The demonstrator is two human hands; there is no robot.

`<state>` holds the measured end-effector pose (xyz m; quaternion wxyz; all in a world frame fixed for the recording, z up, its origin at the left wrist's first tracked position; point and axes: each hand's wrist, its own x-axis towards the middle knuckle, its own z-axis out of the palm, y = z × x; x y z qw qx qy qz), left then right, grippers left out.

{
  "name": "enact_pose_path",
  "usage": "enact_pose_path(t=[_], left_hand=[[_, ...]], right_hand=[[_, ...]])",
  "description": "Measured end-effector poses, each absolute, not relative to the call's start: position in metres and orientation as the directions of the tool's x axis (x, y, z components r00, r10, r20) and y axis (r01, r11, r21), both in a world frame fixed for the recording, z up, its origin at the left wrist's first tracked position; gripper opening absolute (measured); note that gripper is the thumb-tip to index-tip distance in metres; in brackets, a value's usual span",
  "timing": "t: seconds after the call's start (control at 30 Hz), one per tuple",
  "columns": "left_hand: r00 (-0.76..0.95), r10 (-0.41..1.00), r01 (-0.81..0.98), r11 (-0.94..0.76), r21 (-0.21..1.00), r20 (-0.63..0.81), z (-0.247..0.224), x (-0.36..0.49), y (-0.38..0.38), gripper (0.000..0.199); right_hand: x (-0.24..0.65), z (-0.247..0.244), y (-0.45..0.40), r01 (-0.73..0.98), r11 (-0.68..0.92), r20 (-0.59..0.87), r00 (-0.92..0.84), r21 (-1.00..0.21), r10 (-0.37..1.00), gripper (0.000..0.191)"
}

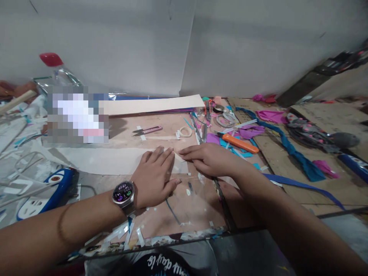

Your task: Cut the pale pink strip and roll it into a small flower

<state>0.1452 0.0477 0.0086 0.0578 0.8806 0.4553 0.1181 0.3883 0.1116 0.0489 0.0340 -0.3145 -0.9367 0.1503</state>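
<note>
A long strip of white paper (pixel 106 161) lies across the wooden board in front of me. My left hand (pixel 153 178), with a watch on its wrist, rests flat on the strip near its right end, fingers stretched out and thumb apart. From the right, my right hand (pixel 212 158) reaches to that same end; its fingers are drawn together at a small angled fold of the paper, close to my left fingertips. The undersides of the right fingers are hidden. Thread snips (pixel 148 131) and a small tape roll (pixel 185 132) lie just beyond the strip.
An orange cutter knife (pixel 240 143) lies to the right among coloured scraps. Behind stands a long cream strip (pixel 152 104). A blue-and-white glue gun (pixel 47 193) with a cable is at left. Cardboard (pixel 290 184) with blue ribbons covers the right side. A blurred patch hides something at left.
</note>
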Motion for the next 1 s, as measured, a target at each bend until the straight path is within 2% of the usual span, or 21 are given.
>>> enact_pose_path(t=[0.13,0.27,0.4,0.6,0.83,1.0], left_hand=[[0.555,0.817,0.792,-0.576,0.202,0.154,0.0088,0.1456,0.0481,0.073],[0.558,0.815,0.789,-0.58,0.204,0.159,0.0095,0.1458,0.0483,0.071],[0.557,0.814,0.786,-0.581,0.21,0.166,0.0097,0.1458,0.0475,0.07],[0.55,0.819,0.789,-0.574,0.219,0.165,0.0099,0.146,0.0472,0.071],[0.542,0.826,0.797,-0.563,0.22,0.154,0.0104,0.1472,0.0465,0.073],[0.536,0.829,0.801,-0.559,0.214,0.158,0.0102,0.1472,0.0465,0.072]], right_hand=[[0.3866,0.0479,0.1104,0.527,0.775,0.03,-0.82,-0.35,0.571,0.045],[0.3844,0.0475,0.1084,0.481,0.804,0.03,-0.852,-0.35,0.522,0.039],[0.3845,0.0484,0.1089,0.495,0.791,0.038,-0.84,-0.359,0.542,0.038],[0.386,0.0498,0.111,0.499,0.793,0.043,-0.837,-0.349,0.546,0.036],[0.3864,0.0522,0.108,0.507,0.815,0.051,-0.84,-0.28,0.54,0.037],[0.3852,0.0527,0.1053,0.5,0.81,0.038,-0.844,-0.306,0.535,0.033]])
